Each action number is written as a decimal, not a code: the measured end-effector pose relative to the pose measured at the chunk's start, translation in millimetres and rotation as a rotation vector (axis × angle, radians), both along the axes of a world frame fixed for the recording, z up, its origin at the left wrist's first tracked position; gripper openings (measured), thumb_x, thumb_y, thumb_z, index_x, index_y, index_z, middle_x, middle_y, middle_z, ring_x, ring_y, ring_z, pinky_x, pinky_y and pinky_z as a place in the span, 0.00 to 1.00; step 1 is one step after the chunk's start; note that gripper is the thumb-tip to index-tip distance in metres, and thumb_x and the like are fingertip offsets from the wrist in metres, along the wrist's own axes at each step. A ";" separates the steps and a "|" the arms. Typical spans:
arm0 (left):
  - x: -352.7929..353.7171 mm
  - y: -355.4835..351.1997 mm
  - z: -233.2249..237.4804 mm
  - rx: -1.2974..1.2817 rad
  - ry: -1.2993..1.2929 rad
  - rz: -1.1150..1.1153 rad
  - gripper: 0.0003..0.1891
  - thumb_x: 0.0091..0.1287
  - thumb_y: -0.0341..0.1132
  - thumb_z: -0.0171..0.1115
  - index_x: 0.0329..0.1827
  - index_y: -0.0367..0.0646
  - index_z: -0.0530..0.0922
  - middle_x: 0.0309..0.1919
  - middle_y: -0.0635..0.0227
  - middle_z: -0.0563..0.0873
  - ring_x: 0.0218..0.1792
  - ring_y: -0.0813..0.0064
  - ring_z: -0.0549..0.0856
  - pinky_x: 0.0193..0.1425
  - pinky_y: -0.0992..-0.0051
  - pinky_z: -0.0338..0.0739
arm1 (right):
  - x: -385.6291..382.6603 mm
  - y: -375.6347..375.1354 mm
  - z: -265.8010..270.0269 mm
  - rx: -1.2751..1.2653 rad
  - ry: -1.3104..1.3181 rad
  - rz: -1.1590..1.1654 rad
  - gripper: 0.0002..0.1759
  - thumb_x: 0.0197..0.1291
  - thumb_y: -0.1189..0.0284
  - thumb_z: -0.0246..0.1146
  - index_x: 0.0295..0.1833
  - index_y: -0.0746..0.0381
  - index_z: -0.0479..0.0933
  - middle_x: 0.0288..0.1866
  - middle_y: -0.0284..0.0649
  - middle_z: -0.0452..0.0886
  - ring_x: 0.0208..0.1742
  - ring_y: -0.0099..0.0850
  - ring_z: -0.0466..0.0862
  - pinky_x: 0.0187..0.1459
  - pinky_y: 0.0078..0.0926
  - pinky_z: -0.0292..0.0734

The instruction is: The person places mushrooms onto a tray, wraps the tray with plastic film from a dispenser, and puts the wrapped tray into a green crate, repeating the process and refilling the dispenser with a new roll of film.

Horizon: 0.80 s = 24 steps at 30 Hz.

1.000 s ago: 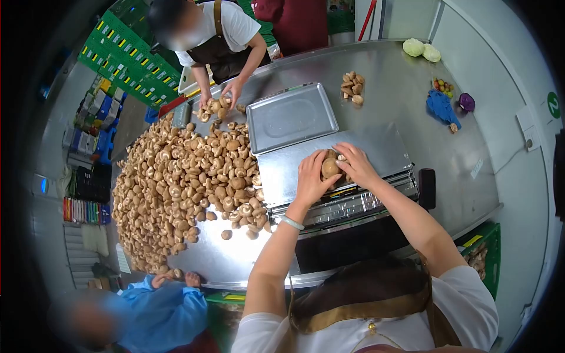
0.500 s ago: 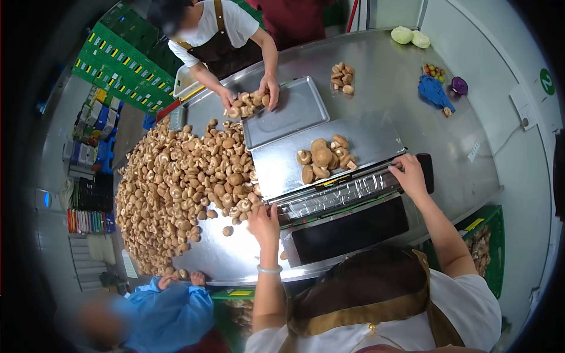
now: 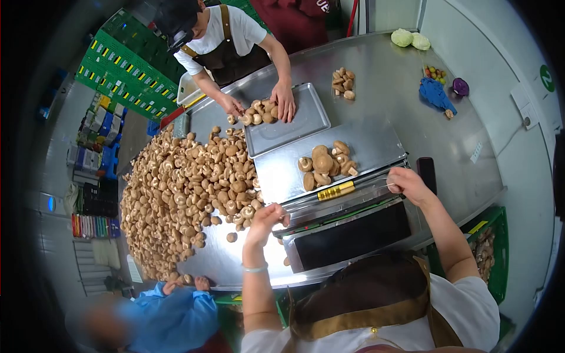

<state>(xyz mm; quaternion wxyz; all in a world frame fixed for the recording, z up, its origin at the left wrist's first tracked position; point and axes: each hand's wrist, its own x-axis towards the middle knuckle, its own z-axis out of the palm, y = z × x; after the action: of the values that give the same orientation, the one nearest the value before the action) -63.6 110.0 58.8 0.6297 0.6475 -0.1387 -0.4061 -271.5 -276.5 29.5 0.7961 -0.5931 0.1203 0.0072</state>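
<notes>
My left hand is closed in a pinch at the left end of a film wrapping machine. My right hand pinches at its right end. Clear plastic film stretches between the two hands, gripped at its corners. Just beyond, a cluster of shiitake mushrooms lies on the machine's metal plate. A yellow label shows on the bar in front of them. Nearest my body is the machine's dark flat panel.
A big heap of mushrooms covers the table's left. Across from me a co-worker's hands handle mushrooms over a grey tray. Another person in blue sleeves stands at lower left. Cabbages and a blue cloth lie far right.
My hands have closed and risen a little from the roll, drawing clear film up between them. The yellow label is now more visible. The co-worker's hands and mushrooms shifted right, over the tray.
</notes>
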 end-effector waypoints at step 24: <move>54.4 -87.6 -79.8 0.186 -0.313 -0.141 0.16 0.78 0.38 0.55 0.52 0.33 0.82 0.48 0.65 0.84 0.48 0.75 0.81 0.55 0.77 0.74 | 127.8 7.8 -65.3 -0.457 0.065 0.188 0.15 0.73 0.65 0.57 0.48 0.67 0.78 0.43 0.37 0.81 0.49 0.27 0.78 0.54 0.27 0.73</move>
<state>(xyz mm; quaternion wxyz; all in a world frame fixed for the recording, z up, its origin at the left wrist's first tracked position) -9.2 22.4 -20.9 0.5078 0.7469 -0.2419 -0.3546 -143.7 -268.6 -35.8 0.6328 -0.7658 0.0885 0.0727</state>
